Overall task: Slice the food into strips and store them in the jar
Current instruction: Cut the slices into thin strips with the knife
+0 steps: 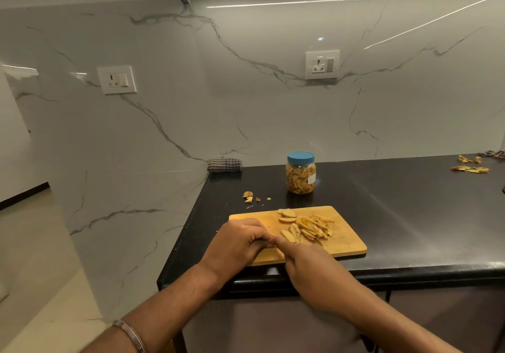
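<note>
A wooden cutting board (347, 239) lies near the front edge of the black counter. A heap of pale yellow food strips and slices (308, 225) sits on its middle. My left hand (237, 240) rests curled on the board's left part, its fingertips pinching a small piece of food that is mostly hidden. My right hand (303, 259) meets it from the right, fingers curled; what it holds is hidden. Behind the board stands a clear plastic jar (300, 179) with a blue lid on, nearly full of strips.
The black counter (410, 216) ends at its left edge beside a marble wall. Food scraps (250, 197) lie left of the jar, more peelings (470, 168) at the far right. A folded checked cloth (224, 164) lies at the back corner.
</note>
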